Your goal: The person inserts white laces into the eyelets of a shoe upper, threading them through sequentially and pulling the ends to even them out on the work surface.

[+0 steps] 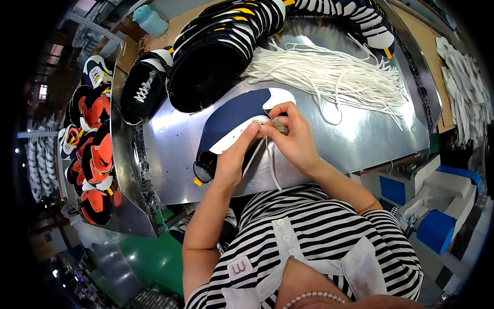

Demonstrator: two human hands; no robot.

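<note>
A navy and white shoe upper (234, 114) lies on the metal worktable, its dark opening toward me. My left hand (236, 152) is closed on the upper's white eyelet edge, thumb and fingers pressed near its front end. Just right of it, my right hand (295, 135) pinches a white shoelace (271, 160) at the eyelets. Both fingertips nearly meet there. The lace's loose lengths hang down over the table's near edge. Some small greyish piece (279, 125) shows between my right fingers; its kind cannot be made out.
A bundle of white shoelaces (329, 77) lies beyond my hands. Stacked shoe uppers (226, 44) curve along the table's far side, with a laced black upper (146, 87) at left. Red and black uppers (96, 154) fill a left-hand trough. More white laces (465, 92) hang at right.
</note>
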